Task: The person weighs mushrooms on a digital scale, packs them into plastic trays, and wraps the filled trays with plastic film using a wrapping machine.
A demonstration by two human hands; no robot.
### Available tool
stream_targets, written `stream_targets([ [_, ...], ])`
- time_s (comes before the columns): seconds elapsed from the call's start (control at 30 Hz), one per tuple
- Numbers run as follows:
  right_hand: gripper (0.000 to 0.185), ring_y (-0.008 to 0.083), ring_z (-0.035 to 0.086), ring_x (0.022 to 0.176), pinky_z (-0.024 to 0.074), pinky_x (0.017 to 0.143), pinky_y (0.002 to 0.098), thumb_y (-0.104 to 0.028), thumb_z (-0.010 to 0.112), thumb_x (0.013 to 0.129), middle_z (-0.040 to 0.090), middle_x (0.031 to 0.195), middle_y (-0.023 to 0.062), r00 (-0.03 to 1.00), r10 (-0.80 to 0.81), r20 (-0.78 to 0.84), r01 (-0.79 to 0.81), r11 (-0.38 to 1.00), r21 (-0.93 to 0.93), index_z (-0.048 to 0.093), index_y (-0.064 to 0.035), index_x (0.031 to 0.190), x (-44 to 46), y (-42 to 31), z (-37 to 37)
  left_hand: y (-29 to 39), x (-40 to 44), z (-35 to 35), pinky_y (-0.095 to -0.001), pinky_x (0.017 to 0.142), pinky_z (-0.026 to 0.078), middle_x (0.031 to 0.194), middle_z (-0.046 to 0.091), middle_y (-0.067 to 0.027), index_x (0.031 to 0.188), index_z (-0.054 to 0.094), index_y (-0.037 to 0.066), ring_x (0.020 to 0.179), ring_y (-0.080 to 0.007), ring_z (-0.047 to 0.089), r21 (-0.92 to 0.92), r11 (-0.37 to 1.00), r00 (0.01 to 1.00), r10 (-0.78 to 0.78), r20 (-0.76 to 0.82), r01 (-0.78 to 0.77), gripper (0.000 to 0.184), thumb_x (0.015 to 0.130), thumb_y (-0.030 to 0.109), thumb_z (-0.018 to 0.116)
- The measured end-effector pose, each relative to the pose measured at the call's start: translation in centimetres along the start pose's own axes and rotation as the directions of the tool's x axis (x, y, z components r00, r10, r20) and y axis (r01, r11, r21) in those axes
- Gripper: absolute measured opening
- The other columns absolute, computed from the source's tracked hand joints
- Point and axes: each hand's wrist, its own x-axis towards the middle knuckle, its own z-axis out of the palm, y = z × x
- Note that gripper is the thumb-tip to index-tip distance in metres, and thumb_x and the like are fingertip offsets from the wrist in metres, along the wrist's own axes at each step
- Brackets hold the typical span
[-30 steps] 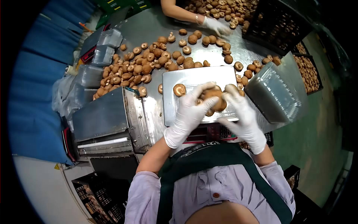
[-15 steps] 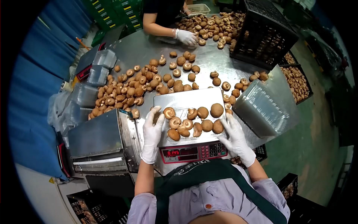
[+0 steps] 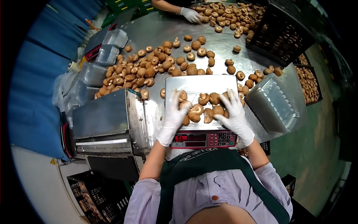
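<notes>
At the near edge, the scale's panel glows red. Beyond, the left hand and right hand, fingers apart, flank mushrooms on the platform, whose metal shows toward its far edge. Farther, steel tabletop separates a mushroom pile from a co-worker's gloved hand.

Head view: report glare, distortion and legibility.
In the head view, black borders curve round the frame, suggesting wide-angle distortion; glare patches mark the grey metal table, glints dot the stacked clear plastic trays, and the red glowing digits read clearly.
</notes>
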Motion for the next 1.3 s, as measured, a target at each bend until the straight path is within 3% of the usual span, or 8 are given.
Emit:
stream_targets([
  [0.13,0.072,0.0410,0.035,0.128,0.0339,0.104,0.0459,-0.043,0.073,0.070,0.034,0.142,0.0224,0.999,-0.013,0.041,0.015,0.999,-0.044,0.049,-0.0106,0.130,1.4,0.4,0.9,-0.1,0.3,0.7,-0.0420,0.106,0.030,0.147,0.027,-0.0213,0.129,0.052,0.006,0.128,-0.0405,0.035,0.252,0.936,0.968,0.229,0.100,-0.247,0.060,0.081,0.040,0.063],
  [0.23,0.072,0.0408,0.035,0.129,0.0334,0.105,0.0454,-0.044,0.073,0.070,0.033,0.142,0.0230,0.998,-0.032,0.058,0.031,0.999,0.009,0.049,-0.0104,0.130,2.4,1.0,0.8,-0.2,1.1,0.1,-0.0428,0.106,0.030,0.148,0.026,-0.0214,0.126,0.055,0.007,0.126,-0.0408,0.037,0.181,0.948,0.958,0.233,0.166,-0.262,0.056,0.080,0.038,0.063],
  [0.37,0.068,0.0388,0.034,0.131,0.0306,0.108,0.0417,-0.032,0.074,0.073,0.032,0.143,0.0233,0.999,0.033,0.028,-0.038,0.977,0.210,0.047,-0.0094,0.132,2.3,1.1,0.4,-1.0,1.3,-1.8,-0.0380,0.109,0.026,0.147,0.031,-0.0198,0.127,0.055,0.007,0.134,-0.0325,0.032,-0.423,0.906,0.992,0.081,0.095,-0.033,0.048,0.087,0.033,0.058],
  [0.57,0.060,0.0352,0.038,0.130,0.0312,0.107,0.0400,-0.029,0.070,0.078,0.037,0.142,0.0209,0.978,0.206,-0.039,-0.166,0.876,0.452,0.049,-0.0085,0.131,0.9,1.8,-1.1,-1.3,-1.7,-5.0,-0.0378,0.106,0.033,0.137,0.045,-0.0171,0.125,0.056,0.008,0.128,-0.0316,0.041,-0.174,0.978,0.990,0.130,0.057,-0.118,0.049,0.080,0.023,0.067],
  [0.8,0.056,0.0344,0.040,0.128,0.0336,0.106,0.0393,-0.025,0.070,0.078,0.042,0.139,0.0207,0.981,0.189,-0.040,-0.160,0.913,0.375,0.051,-0.0073,0.128,1.0,0.9,-1.8,-2.0,-4.8,-2.5,-0.0421,0.100,0.034,0.124,0.054,-0.0112,0.113,0.060,0.010,0.117,-0.0313,0.049,0.144,0.901,0.912,0.398,0.097,-0.409,0.049,0.067,0.012,0.075],
  [1.07,0.044,0.0324,0.057,0.105,0.0458,0.091,0.0375,-0.025,0.066,0.081,0.061,0.113,0.0178,0.993,-0.058,0.105,0.015,0.928,0.373,0.057,-0.0032,0.118,9.1,-3.8,0.3,-3.0,-5.9,-2.0,-0.0344,0.084,0.047,0.104,0.065,-0.0107,0.098,0.058,0.005,0.096,-0.0274,0.061,-0.170,0.966,0.979,0.179,-0.102,-0.194,0.035,0.067,-0.003,0.072],
  [1.23,0.044,0.0332,0.057,0.104,0.0473,0.088,0.0377,-0.023,0.064,0.077,0.062,0.108,0.0186,0.942,-0.297,0.158,0.258,0.939,0.228,0.058,-0.0002,0.115,13.1,-5.0,5.3,-3.0,-5.8,-2.2,-0.0339,0.087,0.047,0.105,0.065,-0.0113,0.097,0.057,0.005,0.099,-0.0270,0.062,-0.125,0.963,0.961,0.219,-0.169,-0.241,0.035,0.066,-0.006,0.070],
  [1.3,0.036,0.0330,0.059,0.096,0.0491,0.082,0.0383,-0.021,0.065,0.076,0.063,0.099,0.0190,0.873,-0.297,0.386,0.237,0.951,0.197,0.061,-0.0010,0.106,13.6,-5.3,5.6,-3.0,-6.0,-2.4,-0.0338,0.089,0.047,0.106,0.065,-0.0125,0.097,0.057,0.005,0.100,-0.0270,0.062,-0.171,0.960,0.963,0.190,-0.189,-0.223,0.036,0.066,-0.008,0.070],
])
